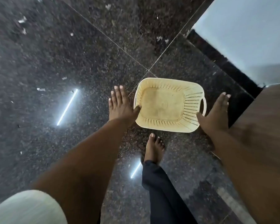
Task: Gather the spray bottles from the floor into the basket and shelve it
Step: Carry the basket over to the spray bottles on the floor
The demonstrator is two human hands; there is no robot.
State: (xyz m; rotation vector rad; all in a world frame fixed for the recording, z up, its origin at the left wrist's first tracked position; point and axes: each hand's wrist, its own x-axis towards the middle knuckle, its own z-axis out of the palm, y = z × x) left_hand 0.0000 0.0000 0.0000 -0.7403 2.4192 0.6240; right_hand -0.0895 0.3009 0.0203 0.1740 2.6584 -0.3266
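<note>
Flanking empty basket [162,104] on floor [55,54]: left hand [120,105] spread, thumb hooked over left rim; right hand [217,113] spread, thumb at right rim, likely steadying it. 0 spray bottles visible.

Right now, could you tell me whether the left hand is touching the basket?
Touching. The head view shows the left hand with its thumb hooked over the rim of the basket, while the fingers spread flat outside the wall.

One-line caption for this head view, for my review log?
Both hands, left hand and right hand, spread open at either end of an empty cream basket over a dark stone floor; no spray bottles visible.
</note>
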